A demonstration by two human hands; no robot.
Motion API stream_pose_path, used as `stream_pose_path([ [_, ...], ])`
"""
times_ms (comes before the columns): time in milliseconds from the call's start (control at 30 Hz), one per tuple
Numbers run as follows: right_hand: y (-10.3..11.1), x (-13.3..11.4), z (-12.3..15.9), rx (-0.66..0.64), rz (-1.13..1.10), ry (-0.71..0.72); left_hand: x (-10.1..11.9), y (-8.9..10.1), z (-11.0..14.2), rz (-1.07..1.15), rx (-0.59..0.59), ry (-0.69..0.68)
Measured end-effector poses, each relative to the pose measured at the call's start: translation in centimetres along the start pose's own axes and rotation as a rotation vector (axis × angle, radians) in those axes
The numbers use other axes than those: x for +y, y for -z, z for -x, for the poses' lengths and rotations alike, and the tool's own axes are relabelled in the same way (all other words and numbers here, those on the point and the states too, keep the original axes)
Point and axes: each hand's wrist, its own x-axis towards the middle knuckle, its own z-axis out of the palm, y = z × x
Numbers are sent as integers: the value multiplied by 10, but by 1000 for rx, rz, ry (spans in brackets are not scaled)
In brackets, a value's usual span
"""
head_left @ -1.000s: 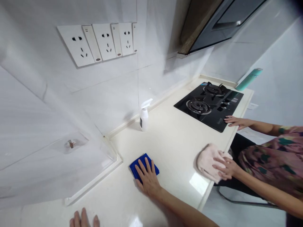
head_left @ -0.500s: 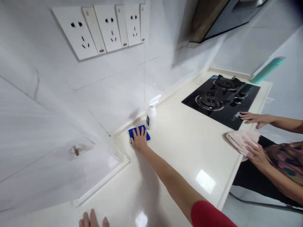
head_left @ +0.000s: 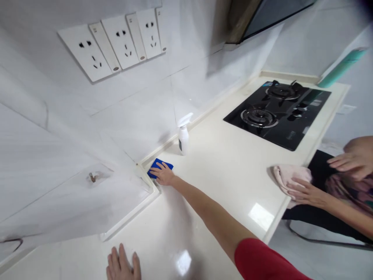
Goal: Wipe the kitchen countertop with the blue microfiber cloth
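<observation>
My right hand presses down on a folded blue cloth in the back corner of the white countertop, fingers laid over it and gripping it against the surface. The cloth is beside the low upstand, with part of it hidden under my palm. Just right of it, a white spray bottle stands upright against the wall side. My left hand rests at the bottom of the view, flat on the counter, open, with nothing in it.
A black gas hob is set into the counter at the right, with a green roll behind it. At the front edge another person's hand holds a pale pink cloth. Wall sockets sit above.
My right hand and the blue cloth have slid left, closer to the corner. More of my left hand shows. The other person's far hand has come off the hob.
</observation>
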Motion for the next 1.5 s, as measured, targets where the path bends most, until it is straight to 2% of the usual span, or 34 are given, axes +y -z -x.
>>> stream_pose_path([
  [100, 4, -3, 51, 36, -37, 33, 5, 5, -2, 4, 3, 23],
  [167, 1, -14, 94, 78, -74, 33, 7, 7, -2, 19, 11, 34],
  [267, -7, -43, 164, 88, -131, 32, 10, 9, -1, 45, 0, 56],
  [467, -16, -111, 301, -8, -259, 104, 13, 13, -2, 42, 1, 55],
  [533, -13, -119, 336, -38, -292, 112, 13, 14, -3, 50, 8, 40],
  [633, -8, -111, 370, -49, -280, 45, 14, 15, -3, 68, 12, 12],
  [700, -7, -102, 381, -34, -244, -49, 16, 17, -2, 79, 18, 1],
  [800, -10, -95, 380, 37, -206, -202, 17, 20, 1, 101, 35, -25],
  [1000, -6, -103, 345, 498, -440, -511, 8, 18, 3, 170, 18, -37],
  [1100, 6, -95, 331, 616, -515, -646, -3, 15, 4, 226, -33, -70],
  [1267, 28, -63, 335, 641, -384, -731, -35, 10, 14, 309, -85, -215],
  [1367, 36, -51, 342, 650, -141, -737, -65, 11, 21, 361, -149, -264],
  [1433, 32, -52, 341, 532, 74, -645, -88, 16, 24, 372, -151, -241],
  [1500, 20, -59, 337, 350, 207, -526, -114, 24, 24, 368, -100, -195],
])
